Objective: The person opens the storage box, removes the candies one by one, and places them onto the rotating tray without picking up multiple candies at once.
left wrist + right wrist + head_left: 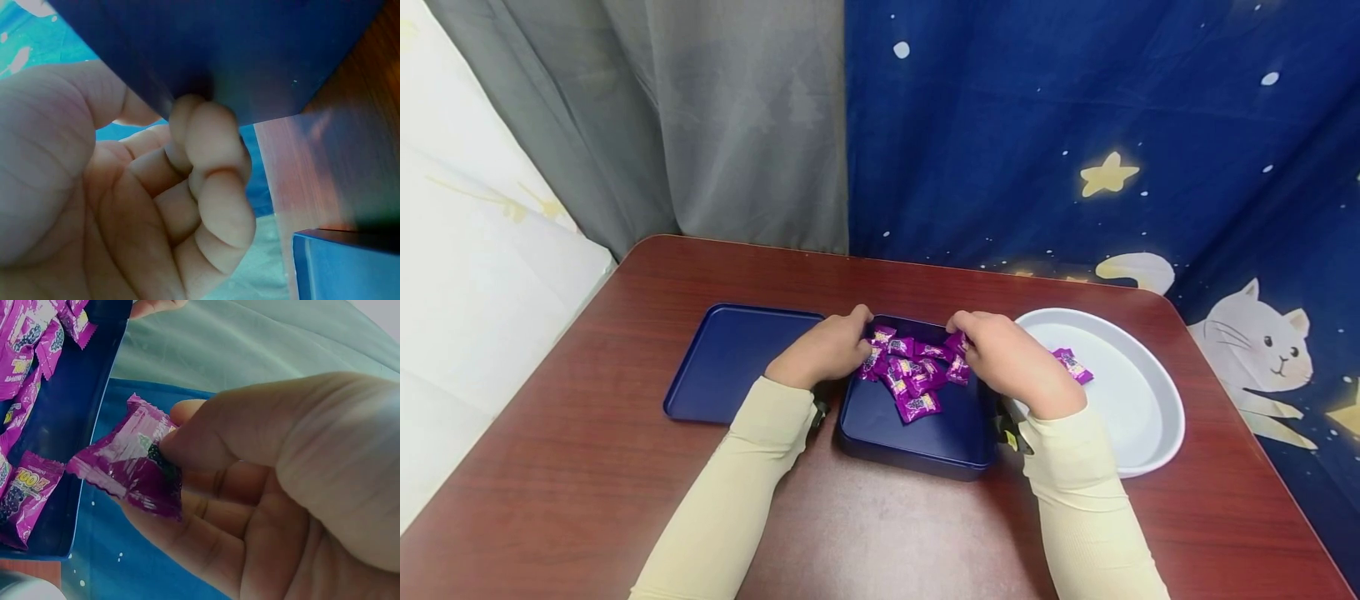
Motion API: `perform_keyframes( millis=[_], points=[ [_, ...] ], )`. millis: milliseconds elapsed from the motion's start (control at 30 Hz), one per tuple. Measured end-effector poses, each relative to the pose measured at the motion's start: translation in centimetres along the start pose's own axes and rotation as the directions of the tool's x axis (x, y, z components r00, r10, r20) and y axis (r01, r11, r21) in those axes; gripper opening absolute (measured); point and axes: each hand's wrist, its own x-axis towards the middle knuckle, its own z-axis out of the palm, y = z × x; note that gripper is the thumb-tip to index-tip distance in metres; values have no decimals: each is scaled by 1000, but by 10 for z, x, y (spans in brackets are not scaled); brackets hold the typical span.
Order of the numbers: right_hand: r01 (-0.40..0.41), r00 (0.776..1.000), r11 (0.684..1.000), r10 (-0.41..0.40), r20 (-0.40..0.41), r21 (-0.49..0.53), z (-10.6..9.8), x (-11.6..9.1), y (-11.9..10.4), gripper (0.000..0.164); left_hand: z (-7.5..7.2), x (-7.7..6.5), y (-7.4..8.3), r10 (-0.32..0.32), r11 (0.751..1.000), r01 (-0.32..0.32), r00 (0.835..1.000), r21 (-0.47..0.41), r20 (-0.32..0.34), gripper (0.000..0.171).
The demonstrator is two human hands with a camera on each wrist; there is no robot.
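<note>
A dark blue box (951, 437) sits mid-table, with several purple candy packets (917, 406) heaped toward its far half. My left hand (826, 346) grips the box's left wall near the far corner; in the left wrist view its curled fingers (215, 156) press against the outer side (269, 56) and the thumb reaches over the edge. At the far right corner, my right hand (1011, 358) pinches one purple candy packet (134, 459) between thumb and fingers, close to the rim. Grapes are printed on the wrapper.
Left of the box a flat dark blue lid (722, 371) lies on the reddish-brown table (587, 450). To the right stands a white oval tray (1138, 429), with a single purple packet (1072, 365) in it. Curtains (1000, 125) hang behind the table's far edge.
</note>
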Motion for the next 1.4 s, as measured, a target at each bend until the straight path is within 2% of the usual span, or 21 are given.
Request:
perform_keyframes(
  millis=[367,667,933,1200,1400],
  points=[
    [-33,999,999,34,-12,24,-2,-6,21,22,2,1,0,5,1000,-5,1000,-10,-1,43],
    [-134,990,989,131,54,57,-9,-17,46,23,2,1,1,12,1000,-12,1000,-11,-6,43],
    [-288,952,950,269,145,124,-13,-27,69,26,2,1,0,10,1000,-10,1000,-13,-7,42],
    [-329,937,940,313,155,92,-13,-34,86,26,1,0,-1,10,1000,-10,1000,-10,-10,43],
    [-363,918,928,342,201,78,-8,-34,93,24,1,0,-2,4,1000,-4,1000,-10,-8,43]
  ],
)
